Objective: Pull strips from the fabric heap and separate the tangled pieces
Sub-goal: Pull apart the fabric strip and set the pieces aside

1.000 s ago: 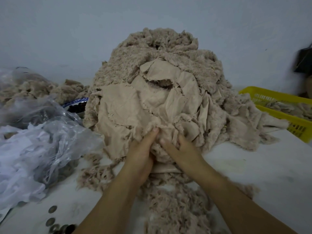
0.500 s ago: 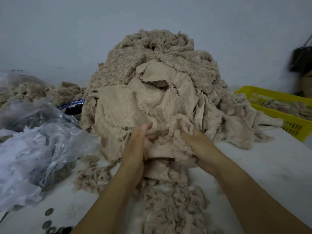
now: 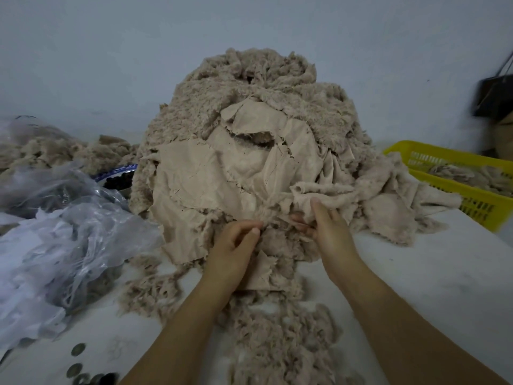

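A tall heap of beige fleecy fabric rises in the middle of the white table, smooth backing showing on its front. My left hand is at the heap's foot, fingers curled and pinching a bit of fabric at the fingertips. My right hand grips a fleecy strip that runs right along the heap's lower front, thumb on top. Loose fluffy scraps lie between my forearms.
Crumpled clear plastic bags fill the left side, with more fleece behind them. A yellow basket holding fabric pieces stands at the right. Dark round discs lie at the table's front left. A dark bag hangs on the wall.
My right hand has moved right and lifted a fleecy strip out of the heap's front. My left hand has curled its fingers and now pinches fabric at the heap's foot.
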Demonstrator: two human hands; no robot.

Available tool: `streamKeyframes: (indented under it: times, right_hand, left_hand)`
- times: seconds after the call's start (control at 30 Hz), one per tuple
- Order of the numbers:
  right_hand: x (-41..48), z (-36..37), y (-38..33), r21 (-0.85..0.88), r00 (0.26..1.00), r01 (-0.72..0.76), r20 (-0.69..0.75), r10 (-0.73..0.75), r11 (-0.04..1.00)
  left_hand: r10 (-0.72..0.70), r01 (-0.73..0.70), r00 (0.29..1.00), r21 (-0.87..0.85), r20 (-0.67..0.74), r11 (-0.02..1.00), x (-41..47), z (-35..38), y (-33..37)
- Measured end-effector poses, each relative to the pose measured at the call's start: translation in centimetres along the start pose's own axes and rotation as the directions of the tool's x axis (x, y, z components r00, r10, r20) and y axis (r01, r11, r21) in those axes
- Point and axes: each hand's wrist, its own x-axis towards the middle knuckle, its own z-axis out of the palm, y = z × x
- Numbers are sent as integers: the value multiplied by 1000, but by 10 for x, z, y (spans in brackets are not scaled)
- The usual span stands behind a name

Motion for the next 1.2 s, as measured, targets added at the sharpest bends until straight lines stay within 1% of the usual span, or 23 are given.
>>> streamKeyframes:
  times: [0.17, 0.27, 0.3, 0.33, 0.37, 0.4, 0.43, 0.47, 0.5, 0.53, 0.57, 0.6, 0.63, 0.67, 0.7, 0.73, 0.8, 0.9, 0.97, 1.03, 1.1, 1.17, 1.2]
  right_hand:
    - [-1, -1, 3, -77, 996, -84, -8, 84, 993]
    - [-6, 0, -1, -261, 997, -68, 4, 71, 963]
    - [-7, 0, -6, -281, 998, -52, 13, 58, 958]
    - [-3, -3, -11, -197, 1000, -13, 2, 14, 980]
    - [2, -10, -16, 42, 999, 41, -33, -40, 998]
    - [7, -17, -24, 345, 995, 91, -75, -70, 934]
    - [10, -24, -31, 568, 991, 122, -110, -72, 814]
    - [10, -28, -32, 653, 990, 123, -131, -48, 748]
    - [9, -26, -30, 596, 992, 97, -121, -31, 797]
    - [4, -19, -25, 431, 993, 77, -109, -32, 899]
    - [-2, -11, -19, 190, 993, 98, -78, -84, 977]
    - [-7, -4, -13, -95, 984, 174, -23, -177, 980]
    - [-11, 3, -9, -311, 963, 269, 76, -258, 912]
    - [-14, 8, -4, -423, 937, 348, 195, -291, 837]
    - [-14, 11, 0, -470, 920, 379, 281, -271, 797]
    - [-16, 12, 0, -477, 916, 376, 318, -243, 794]
    - [-16, 13, -1, -503, 913, 394, 314, -262, 769]
    - [-18, 16, -8, -655, 883, 468, 340, -323, 593]
    - [-22, 12, -10, -690, 869, 493, 364, -335, 530]
    - [-33, 8, -9, -645, 841, 533, 339, -421, 547]
    - [-44, 8, -9, -594, 801, 581, 295, -521, 556]
    - [-53, 10, -10, -554, 790, 596, 273, -549, 582]
    - [-57, 12, -12, -536, 798, 591, 278, -535, 603]
  left_hand:
    - [120, -126, 992, 194, 45, 973, 5, 8, 0]
    - [155, -178, 984, 352, 91, 919, 14, 13, 3]
    - [153, -191, 980, 373, 130, 908, 18, 16, 7]
    - [141, -197, 975, 371, 173, 908, 23, 18, 10]
    - [108, -181, 972, 364, 210, 914, 28, 20, 12]
    - [53, -140, 971, 373, 233, 917, 32, 22, 13]
    - [-9, -88, 973, 406, 232, 910, 34, 25, 13]
    - [-40, -54, 978, 437, 203, 898, 34, 27, 12]
    - [-25, -53, 986, 448, 165, 892, 33, 29, 11]
    - [21, -74, 992, 440, 124, 895, 31, 32, 9]
    - [80, -109, 993, 416, 86, 903, 28, 34, 9]
    - [148, -160, 987, 386, 60, 908, 24, 35, 11]
    - [215, -219, 975, 360, 52, 907, 20, 35, 13]
    - [264, -265, 963, 342, 51, 901, 16, 36, 16]
    - [293, -292, 955, 322, 47, 900, 13, 35, 19]
    - [309, -306, 950, 307, 40, 901, 9, 34, 21]
    - [330, -317, 944, 311, 10, 896, 3, 31, 20]
    - [334, -294, 941, 351, -57, 889, -3, 25, 15]
    - [339, -293, 937, 333, -87, 896, -9, 24, 13]
    - [313, -274, 938, 240, -145, 931, -17, 24, 15]
    - [263, -237, 921, 124, -289, 964, -22, 23, 17]
    - [209, -212, 897, 35, -390, 977, -26, 20, 18]
    - [169, -193, 911, -27, -375, 981, -27, 20, 19]
